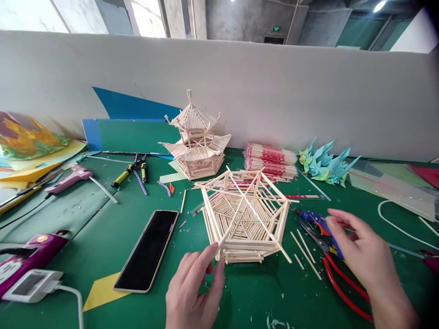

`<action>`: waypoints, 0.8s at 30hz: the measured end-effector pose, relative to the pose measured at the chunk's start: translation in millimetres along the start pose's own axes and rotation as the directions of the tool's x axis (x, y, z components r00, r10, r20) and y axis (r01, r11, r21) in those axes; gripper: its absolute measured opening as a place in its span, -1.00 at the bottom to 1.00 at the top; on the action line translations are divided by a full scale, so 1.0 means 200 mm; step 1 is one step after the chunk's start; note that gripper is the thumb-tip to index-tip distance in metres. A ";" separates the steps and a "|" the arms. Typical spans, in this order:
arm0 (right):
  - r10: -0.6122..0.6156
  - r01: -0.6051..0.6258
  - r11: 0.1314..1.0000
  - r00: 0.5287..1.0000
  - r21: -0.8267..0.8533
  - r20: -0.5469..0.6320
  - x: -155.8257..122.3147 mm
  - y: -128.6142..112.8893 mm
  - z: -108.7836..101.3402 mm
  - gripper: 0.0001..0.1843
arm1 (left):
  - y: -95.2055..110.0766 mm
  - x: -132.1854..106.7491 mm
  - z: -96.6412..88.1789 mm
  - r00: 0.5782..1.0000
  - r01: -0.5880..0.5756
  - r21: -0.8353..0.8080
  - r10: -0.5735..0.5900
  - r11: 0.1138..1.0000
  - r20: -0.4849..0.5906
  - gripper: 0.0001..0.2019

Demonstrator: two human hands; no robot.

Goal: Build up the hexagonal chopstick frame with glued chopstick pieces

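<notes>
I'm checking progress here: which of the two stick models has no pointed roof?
The nearer model, at the left hand: only crossing sticks span its top. The pagoda behind has a pointed roof.

To my left on the green tabletop (pixel 250 301), I see a dark-screened phone (pixel 147 251) overlapping a piece of yellow paper (pixel 103 292). Farther left are a purple power strip (pixel 43 256) and a white charger (pixel 32 285), with a pink glue gun (pixel 70 181) beyond them. Ahead of me, a green board (pixel 133 137) leans on the pale partition (pixel 274 91); blue paper spikes (pixel 329 162) stand to my right. A green sign (pixel 276 29) glows beyond the partition.
</notes>
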State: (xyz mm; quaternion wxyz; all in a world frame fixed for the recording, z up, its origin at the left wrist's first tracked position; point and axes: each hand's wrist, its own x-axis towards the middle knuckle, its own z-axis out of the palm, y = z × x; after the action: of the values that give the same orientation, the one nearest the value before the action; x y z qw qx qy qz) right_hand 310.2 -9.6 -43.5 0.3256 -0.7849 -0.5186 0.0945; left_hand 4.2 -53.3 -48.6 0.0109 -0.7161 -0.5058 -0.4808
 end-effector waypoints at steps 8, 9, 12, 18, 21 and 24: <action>-0.762 0.619 0.643 0.574 0.452 0.298 -0.08 -0.61 0.08 -0.76 | -0.02 -0.05 -0.02 0.999 0.032 0.038 -0.031 0.999 -0.012 -0.71; -0.797 0.642 0.603 0.513 0.474 0.319 -0.07 -0.65 0.10 -0.75 | -0.02 -0.05 -0.02 1.000 0.025 0.031 -0.025 0.999 -0.005 -0.71; -0.844 0.709 0.527 0.377 0.468 0.381 -0.05 -0.72 0.15 -0.73 | -0.02 -0.05 -0.02 1.000 0.005 -0.005 -0.005 1.000 -0.004 -0.69; -0.808 0.767 0.525 0.312 0.369 0.500 -0.04 -0.74 0.22 -0.80 | -0.01 -0.06 0.03 0.994 0.067 -0.035 -0.070 0.997 -0.084 -0.73; -0.805 0.763 0.523 0.298 0.379 0.512 -0.04 -0.73 0.23 -0.79 | -0.01 -0.07 0.05 0.991 0.064 -0.023 -0.066 0.998 -0.117 -0.78; -0.808 0.760 0.522 0.295 0.388 0.510 -0.04 -0.73 0.23 -0.78 | -0.01 -0.06 0.06 0.987 0.055 -0.013 -0.057 0.998 -0.149 -0.80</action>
State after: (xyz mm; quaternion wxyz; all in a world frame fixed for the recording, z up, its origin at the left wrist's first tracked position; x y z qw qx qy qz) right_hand 173.5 39.8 8.4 0.1603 -0.3342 -0.9066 0.2017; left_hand 10.4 -55.8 -64.1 0.0323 -0.6636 -0.5214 -0.5355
